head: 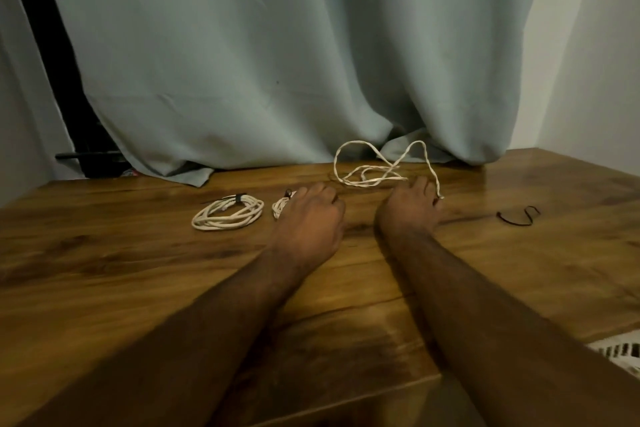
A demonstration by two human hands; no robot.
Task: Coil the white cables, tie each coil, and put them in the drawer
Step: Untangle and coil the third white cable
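Hands (360, 211) by loose cable (374, 170)

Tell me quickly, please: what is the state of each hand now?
Left hand: fingers curled, knuckles up; whether it holds anything cannot be told.
Right hand: fingers curled on the end of the loose white cable.

Glossy wood-grain table (145, 270) — soft matt cloth curtain (277, 62) — braided-looking white cables (372, 170).

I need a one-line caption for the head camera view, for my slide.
Two hands reach across a wooden table toward a loose white cable; two tied coils lie to the left.
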